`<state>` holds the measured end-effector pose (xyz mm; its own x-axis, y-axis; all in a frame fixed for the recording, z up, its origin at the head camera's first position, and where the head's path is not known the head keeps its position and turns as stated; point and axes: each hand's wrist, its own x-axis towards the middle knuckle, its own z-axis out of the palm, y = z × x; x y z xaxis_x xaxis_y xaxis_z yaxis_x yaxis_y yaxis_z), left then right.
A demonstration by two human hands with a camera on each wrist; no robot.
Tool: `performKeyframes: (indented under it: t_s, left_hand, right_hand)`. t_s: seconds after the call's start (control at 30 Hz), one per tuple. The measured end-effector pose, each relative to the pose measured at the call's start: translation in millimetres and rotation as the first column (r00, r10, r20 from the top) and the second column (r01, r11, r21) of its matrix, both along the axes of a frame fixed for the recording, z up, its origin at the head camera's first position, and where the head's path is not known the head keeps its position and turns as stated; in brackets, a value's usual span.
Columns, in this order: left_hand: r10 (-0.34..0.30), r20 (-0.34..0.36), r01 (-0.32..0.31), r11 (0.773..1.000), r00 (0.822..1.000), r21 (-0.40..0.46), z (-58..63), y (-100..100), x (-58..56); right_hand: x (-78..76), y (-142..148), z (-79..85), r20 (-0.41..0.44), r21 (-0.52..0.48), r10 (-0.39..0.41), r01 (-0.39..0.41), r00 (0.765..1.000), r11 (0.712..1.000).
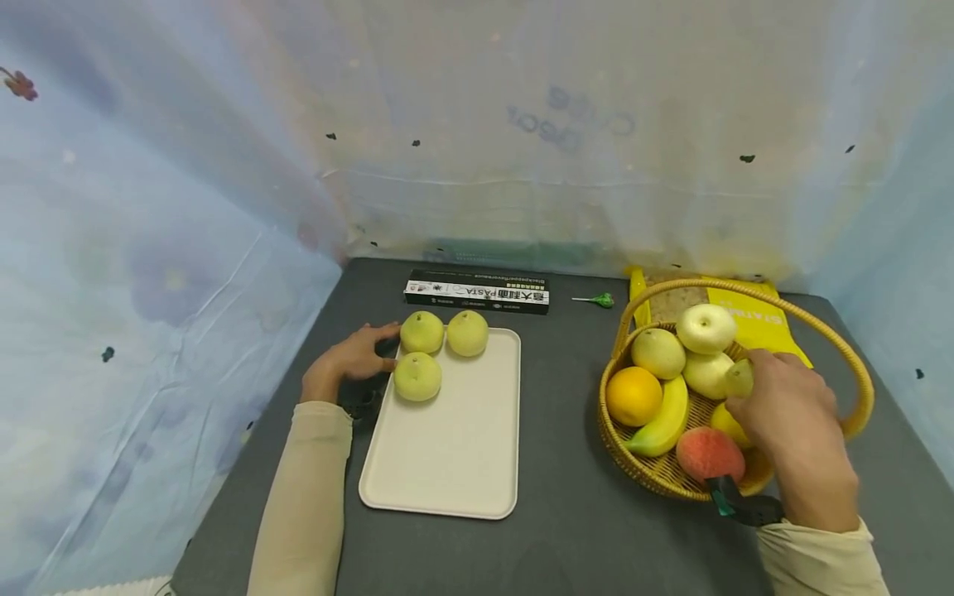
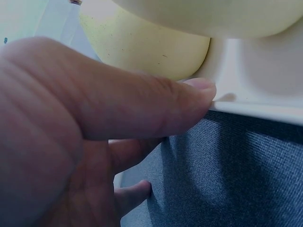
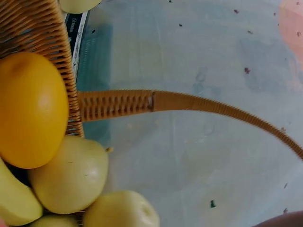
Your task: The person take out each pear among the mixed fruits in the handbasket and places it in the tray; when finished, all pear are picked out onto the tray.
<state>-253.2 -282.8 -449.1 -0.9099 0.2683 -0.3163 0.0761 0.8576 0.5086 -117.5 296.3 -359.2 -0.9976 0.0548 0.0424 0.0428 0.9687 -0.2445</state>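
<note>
A white tray (image 1: 455, 447) carries three pale green pears (image 1: 418, 377) at its far left corner. My left hand (image 1: 356, 354) lies at the tray's left edge beside them. In the left wrist view its thumb (image 2: 156, 101) reaches the tray rim under a pear (image 2: 147, 47), and the other fingers spread loosely over the cloth. Over the right side of a wicker basket (image 1: 622, 451), my right hand (image 1: 790, 406) grips a greenish pear (image 1: 739, 379), mostly covered by the hand. Around it lie more pears (image 1: 706, 329), an orange (image 1: 633, 396), a banana (image 1: 663, 426) and a peach (image 1: 710, 455).
The basket's tall handle (image 1: 812, 319) arches over the fruit, close to my right hand. Behind the basket lies a yellow package (image 1: 763, 323). A black pasta box (image 1: 477, 291) and a green-wrapped lollipop (image 1: 602, 300) lie along the back of the dark table (image 1: 559, 397), before a hanging curtain (image 1: 477, 124).
</note>
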Motion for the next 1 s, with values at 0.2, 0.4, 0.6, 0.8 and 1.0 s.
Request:
performKeyframes:
  t_s: [0.2, 0.4, 0.6, 0.8, 1.0]
  left_hand:
    - [0.0, 0.003, 0.0, 1.0, 1.0, -0.008, 2.7, 2, -0.3]
    - [0.003, 0.002, -0.003, 1.0, 1.0, -0.009, 3.1, 3, -0.2]
    - [-0.009, 0.005, 0.009, 1.0, 1.0, -0.002, -0.1, 2, -0.1]
    - [0.0, -0.005, 0.0, 1.0, 1.0, -0.003, -1.4, 1, -1.0]
    - [0.004, 0.0, -0.004, 1.0, 1.0, -0.011, -0.3, 1, -0.8]
  right_hand:
    - [-4.3, 4, -14.0, -0.003, -0.035, -0.068, 0.068, 0.998, 0.997]
    - [-4.7, 4, -20.7, -0.007, -0.08, -0.106, 0.105, 0.994, 0.991]
    - [8.9, -11, -18.6, -0.094, -0.16, -0.107, 0.091, 0.99, 0.983]
    - [19.8, -25, -8.4, -0.219, -0.217, 0.016, -0.065, 0.976, 0.974]
    - [27.4, -44, -7.1, -0.305, -0.419, 0.189, -0.31, 0.933, 0.853]
